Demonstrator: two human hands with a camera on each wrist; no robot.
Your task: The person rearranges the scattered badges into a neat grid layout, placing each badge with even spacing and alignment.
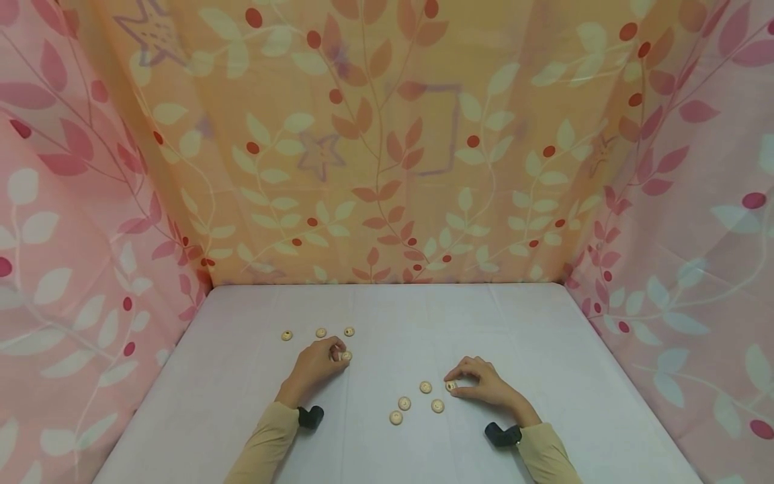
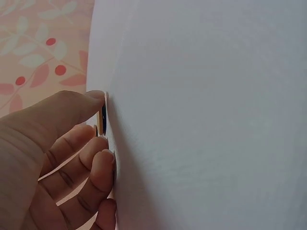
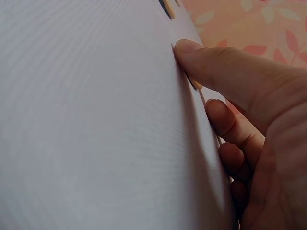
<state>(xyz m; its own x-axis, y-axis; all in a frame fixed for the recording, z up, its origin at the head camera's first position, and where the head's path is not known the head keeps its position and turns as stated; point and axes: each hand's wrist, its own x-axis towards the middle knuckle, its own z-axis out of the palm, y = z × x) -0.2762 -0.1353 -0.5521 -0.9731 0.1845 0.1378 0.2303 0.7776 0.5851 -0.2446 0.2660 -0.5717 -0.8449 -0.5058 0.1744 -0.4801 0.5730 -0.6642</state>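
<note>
Lower centre: left hand (image 1: 316, 368) pinches one disc (image 1: 347, 356); right hand (image 1: 486, 386), nearer four loose discs (image 1: 438, 406), seemingly grips a second disc (image 1: 450, 386).

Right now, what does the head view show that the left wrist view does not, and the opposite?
Only the head view: the right hand pinching a pale disc, four loose discs near it, and beige sleeves.
Only the left wrist view: a dark side on the disc held by the left hand.
Both: the left hand, white table and patterned cloth.
</note>
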